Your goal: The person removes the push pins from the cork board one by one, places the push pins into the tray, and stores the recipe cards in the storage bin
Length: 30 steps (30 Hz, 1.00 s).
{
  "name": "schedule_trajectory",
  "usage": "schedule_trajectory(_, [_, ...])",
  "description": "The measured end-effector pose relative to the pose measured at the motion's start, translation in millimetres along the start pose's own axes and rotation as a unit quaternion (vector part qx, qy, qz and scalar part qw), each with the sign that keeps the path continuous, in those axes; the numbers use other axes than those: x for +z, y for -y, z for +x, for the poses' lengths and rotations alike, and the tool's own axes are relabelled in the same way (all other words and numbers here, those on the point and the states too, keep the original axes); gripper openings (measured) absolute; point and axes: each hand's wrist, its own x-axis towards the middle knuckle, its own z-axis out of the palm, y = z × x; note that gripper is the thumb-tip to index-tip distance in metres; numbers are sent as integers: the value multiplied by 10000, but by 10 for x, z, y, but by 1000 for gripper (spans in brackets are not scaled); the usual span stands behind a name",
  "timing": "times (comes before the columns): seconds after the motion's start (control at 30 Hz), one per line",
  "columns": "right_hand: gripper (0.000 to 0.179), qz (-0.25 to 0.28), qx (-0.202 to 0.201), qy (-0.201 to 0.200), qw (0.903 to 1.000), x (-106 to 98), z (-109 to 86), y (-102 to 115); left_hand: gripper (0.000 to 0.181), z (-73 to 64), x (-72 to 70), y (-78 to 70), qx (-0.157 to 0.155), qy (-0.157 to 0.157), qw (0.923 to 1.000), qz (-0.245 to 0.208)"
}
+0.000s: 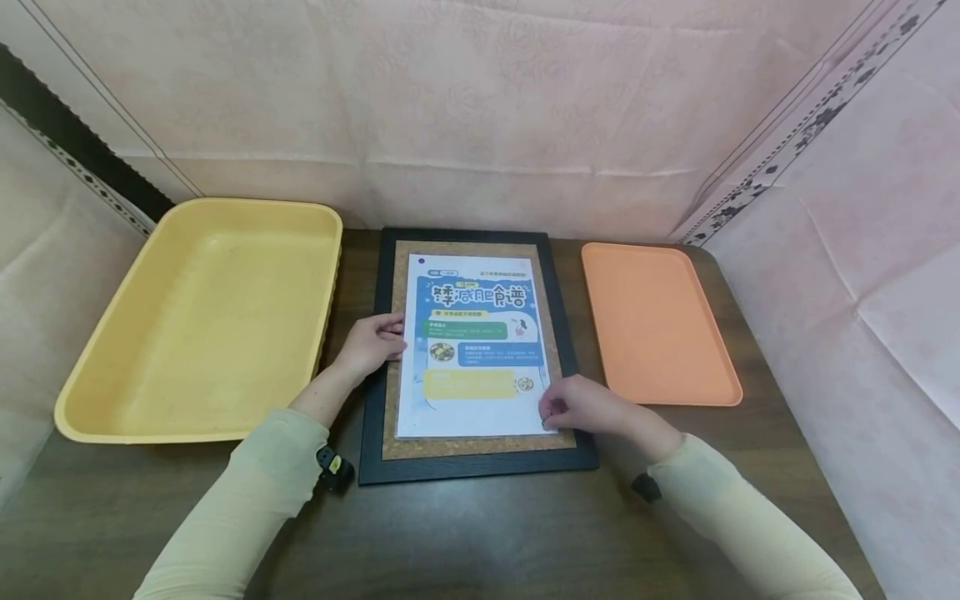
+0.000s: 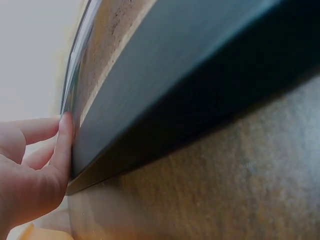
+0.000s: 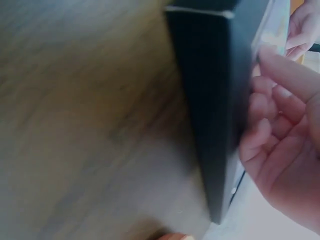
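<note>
A printed poster point(image 1: 480, 333) in blue and white, with food pictures, lies on a cork board point(image 1: 480, 447) with a black frame point(image 1: 480, 469). At its upper left corner is a small dark round pin point(image 1: 422, 261). My left hand point(image 1: 372, 343) pinches the poster's left edge between thumb and finger, and the left wrist view shows that edge lifted a little. My right hand point(image 1: 576, 404), fingers curled, pinches at the lower right corner. A tiny dark spot shows by those fingertips; I cannot tell what it is.
Left of the board stands a large yellow tray point(image 1: 198, 437); a flat orange tray point(image 1: 660, 325) lies to the right. All sit on a dark wooden table point(image 1: 465, 542). Pale patterned cloth point(image 1: 480, 108) hangs behind and along both sides.
</note>
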Motion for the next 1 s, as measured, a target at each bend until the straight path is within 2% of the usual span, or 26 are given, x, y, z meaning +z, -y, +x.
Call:
schedule_trajectory(0.17, [9, -338, 135, 221, 9991, -22, 37, 91, 53, 10, 8, 6, 27, -31, 10000, 10])
schedule_trajectory(0.3, [13, -367, 287, 329, 9984, -26, 52, 159, 52, 13, 12, 8, -13, -51, 10000, 84])
schedule_trajectory(0.53, [16, -422, 514, 195, 9976, 7, 52, 238, 52, 7, 11, -10, -65, -75, 9999, 92])
schedule_trajectory(0.8, [16, -77, 905, 89, 9958, 37, 65, 260, 52, 17, 10, 4, -74, -37, 9999, 76])
schedule_trajectory(1.0, [11, 78, 917, 104, 9957, 40, 48, 227, 52, 32, 13, 9, -75, -18, 9999, 81])
